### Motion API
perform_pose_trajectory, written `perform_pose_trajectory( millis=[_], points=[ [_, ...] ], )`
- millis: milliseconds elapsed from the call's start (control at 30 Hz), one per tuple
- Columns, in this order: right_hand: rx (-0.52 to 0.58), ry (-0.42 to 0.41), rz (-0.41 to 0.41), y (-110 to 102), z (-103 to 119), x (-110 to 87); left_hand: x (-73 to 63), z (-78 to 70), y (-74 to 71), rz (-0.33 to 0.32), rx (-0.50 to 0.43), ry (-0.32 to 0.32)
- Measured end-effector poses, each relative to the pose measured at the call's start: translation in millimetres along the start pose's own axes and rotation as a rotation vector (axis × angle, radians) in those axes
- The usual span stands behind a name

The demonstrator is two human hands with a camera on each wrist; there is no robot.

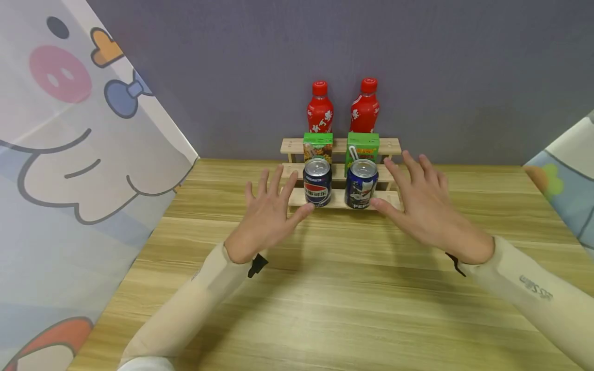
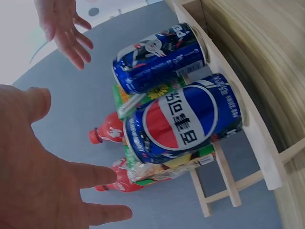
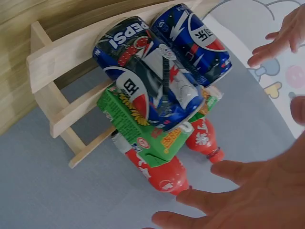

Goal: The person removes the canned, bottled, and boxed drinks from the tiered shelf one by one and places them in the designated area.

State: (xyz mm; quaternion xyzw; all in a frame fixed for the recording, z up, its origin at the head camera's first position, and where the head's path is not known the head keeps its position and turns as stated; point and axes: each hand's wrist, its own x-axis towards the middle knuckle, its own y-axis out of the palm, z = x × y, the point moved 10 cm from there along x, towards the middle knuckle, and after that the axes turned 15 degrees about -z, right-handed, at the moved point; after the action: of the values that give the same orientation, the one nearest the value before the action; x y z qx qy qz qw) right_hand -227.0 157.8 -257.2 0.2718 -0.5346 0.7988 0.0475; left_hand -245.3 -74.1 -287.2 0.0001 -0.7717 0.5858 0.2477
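Note:
Two blue Pepsi cans stand side by side on the lowest step of a small wooden rack (image 1: 341, 198). Beside the left can (image 1: 317, 188) my left hand (image 1: 269, 214) is spread, its thumb tip close to the can's base in the head view. To the other side, my right hand (image 1: 424, 206) spreads its fingers near the right can (image 1: 361, 185). Neither hand holds anything. Behind the cans are two green drink cartons, the left one (image 1: 318, 141) and the right one (image 1: 363, 144). Two red bottles, left (image 1: 320, 111) and right (image 1: 365, 111), stand at the top.
The rack stands on a wood-grain table (image 1: 325, 288) against a grey partition (image 1: 241, 77). A cartoon-printed sheet (image 1: 93, 170) hangs on the left, with another printed sheet (image 1: 571, 175) at the right edge.

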Motion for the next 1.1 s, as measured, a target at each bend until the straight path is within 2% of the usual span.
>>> perform_pose_trajectory(
  millis=[133,300,400,767,900,1100],
  points=[
    [0.043,0.009,-0.030,-2,-4,6.0,4.7,7.2,1.7,-0.017,-0.016,-0.015],
    [0.101,0.019,-0.094,-5,-8,17.8,14.3,16.0,-3.0,-0.105,-0.057,-0.021],
    [0.143,0.033,-0.109,-5,-11,24.7,21.5,22.8,-1.3,-0.135,-0.065,-0.022],
    [0.244,0.012,-0.221,-8,-11,52.4,53.2,47.2,20.4,-0.154,-0.178,-0.055],
    [0.261,0.022,-0.218,-4,-10,62.1,63.3,54.8,29.9,-0.141,-0.209,-0.099],
    [0.284,0.081,-0.224,0,-14,76.9,71.5,68.1,45.1,-0.140,-0.225,-0.171]
  ],
)
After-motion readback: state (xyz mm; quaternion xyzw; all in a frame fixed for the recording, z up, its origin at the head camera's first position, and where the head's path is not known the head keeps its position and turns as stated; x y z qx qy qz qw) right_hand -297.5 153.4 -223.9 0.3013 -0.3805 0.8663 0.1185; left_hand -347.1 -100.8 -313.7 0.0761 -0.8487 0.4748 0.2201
